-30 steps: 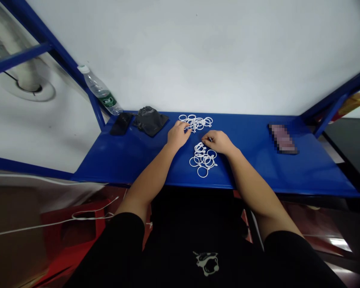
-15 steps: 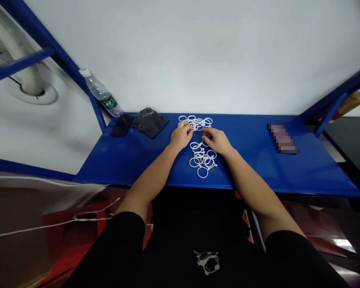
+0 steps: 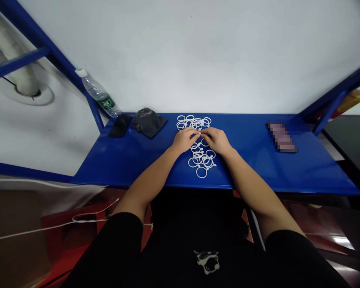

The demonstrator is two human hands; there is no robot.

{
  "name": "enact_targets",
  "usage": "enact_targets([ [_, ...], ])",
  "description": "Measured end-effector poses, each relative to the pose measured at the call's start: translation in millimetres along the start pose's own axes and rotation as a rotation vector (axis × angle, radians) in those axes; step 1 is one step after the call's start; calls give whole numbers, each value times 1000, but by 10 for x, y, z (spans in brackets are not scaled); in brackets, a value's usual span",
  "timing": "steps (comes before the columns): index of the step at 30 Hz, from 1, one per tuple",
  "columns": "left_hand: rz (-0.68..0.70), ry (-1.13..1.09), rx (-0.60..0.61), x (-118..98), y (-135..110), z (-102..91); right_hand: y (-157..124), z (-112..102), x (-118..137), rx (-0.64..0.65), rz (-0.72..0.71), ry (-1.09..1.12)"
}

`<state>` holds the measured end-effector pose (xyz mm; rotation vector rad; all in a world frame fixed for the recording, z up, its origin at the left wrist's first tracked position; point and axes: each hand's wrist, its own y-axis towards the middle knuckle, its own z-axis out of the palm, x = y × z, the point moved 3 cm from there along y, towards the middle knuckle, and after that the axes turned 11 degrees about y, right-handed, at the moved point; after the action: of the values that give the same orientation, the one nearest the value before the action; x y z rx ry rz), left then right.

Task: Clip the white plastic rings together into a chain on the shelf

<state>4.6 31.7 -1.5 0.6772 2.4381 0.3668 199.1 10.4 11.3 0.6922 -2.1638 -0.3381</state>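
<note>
My left hand (image 3: 186, 140) and my right hand (image 3: 216, 141) meet over the blue table, fingertips pinched together on a small white piece (image 3: 199, 133). It looks like part of a white ring, but my fingers cover most of it. Just beyond my hands lies a pile of white rings (image 3: 190, 117), partly hidden by my left hand. Nearer to me spreads a second group of white rings (image 3: 201, 172), several of them overlapping, each with a small tab. My right hand partly covers the top of this group.
On the left of the blue table (image 3: 132, 164) are a dark pouch (image 3: 150, 123), a black phone (image 3: 120, 126) and a clear water bottle (image 3: 99, 94) leaning by the blue frame. A blurred-out rectangular object (image 3: 282, 137) lies at right. A white wall (image 3: 192, 60) rises behind.
My left hand has drawn back from the far pile and moved right, toward my right hand. The fingertips of both hands now come together at a small white piece.
</note>
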Motion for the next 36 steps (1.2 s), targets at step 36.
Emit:
enact_targets([
  [36,-344,364,75,529,79,-107,3,67,46,142,-10,91],
])
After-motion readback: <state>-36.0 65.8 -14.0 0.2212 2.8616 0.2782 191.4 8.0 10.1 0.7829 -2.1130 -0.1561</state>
